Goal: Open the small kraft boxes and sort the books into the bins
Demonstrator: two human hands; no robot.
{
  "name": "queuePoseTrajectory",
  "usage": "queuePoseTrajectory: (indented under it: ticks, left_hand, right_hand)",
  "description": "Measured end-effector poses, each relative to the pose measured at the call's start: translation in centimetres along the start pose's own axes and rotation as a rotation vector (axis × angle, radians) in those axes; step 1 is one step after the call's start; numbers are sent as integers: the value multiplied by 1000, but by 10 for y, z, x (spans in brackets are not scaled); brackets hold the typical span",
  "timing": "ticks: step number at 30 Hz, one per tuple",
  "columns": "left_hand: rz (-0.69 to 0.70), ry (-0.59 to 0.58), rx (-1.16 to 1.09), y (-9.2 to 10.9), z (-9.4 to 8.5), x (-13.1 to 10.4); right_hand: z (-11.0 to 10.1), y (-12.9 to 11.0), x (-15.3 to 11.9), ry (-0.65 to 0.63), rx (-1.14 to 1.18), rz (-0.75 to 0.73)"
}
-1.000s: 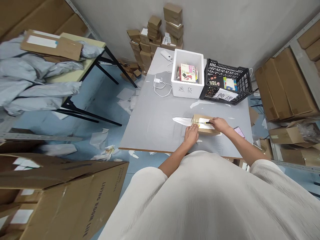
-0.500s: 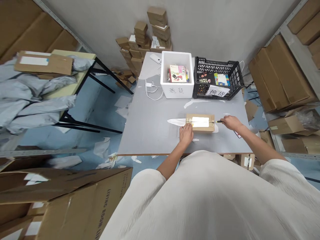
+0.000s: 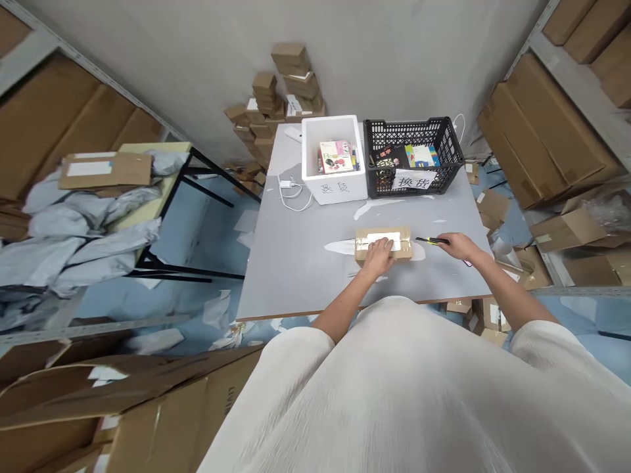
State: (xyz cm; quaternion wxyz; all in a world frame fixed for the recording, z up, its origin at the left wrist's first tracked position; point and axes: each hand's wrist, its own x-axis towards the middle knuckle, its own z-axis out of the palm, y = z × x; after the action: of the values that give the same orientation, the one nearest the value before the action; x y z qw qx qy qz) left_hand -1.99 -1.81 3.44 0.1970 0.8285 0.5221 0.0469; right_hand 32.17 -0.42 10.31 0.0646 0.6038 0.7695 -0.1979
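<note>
A small brown cardboard box (image 3: 403, 247) with a white label and clear tape lies on the grey table (image 3: 290, 263). My left hand (image 3: 378, 256) rests on its top, over the label, with the fingers stretched out. To the right of the box, my right hand (image 3: 458, 246) grips a box cutter (image 3: 432, 241) with a black and yellow handle. The cutter points left at the box's right end, a small gap apart from it. Part of a dark object, possibly a phone, shows beneath my right wrist.
At the table's back stand a white foam box (image 3: 335, 191) and a black plastic crate (image 3: 373, 182), both holding books or boxes. A white charger (image 3: 286, 185) with cable lies left of them. Grey parcels (image 3: 118, 236) cover a side table; cartons line both sides.
My left hand has slid from the box's left front edge onto its top. My right hand has drawn the box cutter away from the box's right end. The view has shifted.
</note>
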Motion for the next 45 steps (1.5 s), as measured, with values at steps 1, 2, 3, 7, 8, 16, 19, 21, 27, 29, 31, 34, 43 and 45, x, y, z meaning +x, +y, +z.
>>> queuePoseTrajectory:
  ticks: [1, 2, 3, 7, 8, 16, 19, 21, 27, 29, 31, 34, 43, 45]
  left_hand:
    - [19, -35, 6, 3, 0, 8]
    - [24, -71, 20, 6, 0, 15]
    - [23, -100, 38, 7, 0, 21]
    - [16, -144, 95, 8, 3, 32]
    - [19, -142, 97, 8, 4, 33]
    - [-4, -104, 78, 8, 16, 30]
    - [0, -77, 72, 7, 20, 25]
    - [9, -56, 71, 6, 22, 22]
    - [7, -38, 80, 5, 25, 17]
    - [5, -37, 82, 5, 26, 17]
    - [6, -39, 81, 5, 26, 17]
    - [2, -48, 81, 6, 25, 18]
    - [-15, -88, 81, 10, 16, 19]
    - [-12, -83, 81, 11, 16, 18]
  right_hand:
    - [5, 0, 0, 13, 27, 7]
    - [9, 0, -1, 24, 54, 10]
    - [12, 0, 0, 31, 81, 10]
    - [25, 1, 4, 44, 179, 7]
    - [28, 2, 6, 49, 195, 6]
    - [35, 10, 40, -33, 155, -89]
    - [31, 9, 56, -90, 69, -121]
    - [29, 5, 66, -113, 19, -150]
    - [28, -2, 82, -123, -2, -216]
    - [29, 2, 80, -162, 96, -189]
    - [32, 7, 75, -206, 229, -172]
    - [37, 13, 64, -262, 398, -170]
    - [53, 19, 34, -299, 577, -96]
    - [56, 18, 31, -290, 596, -84]
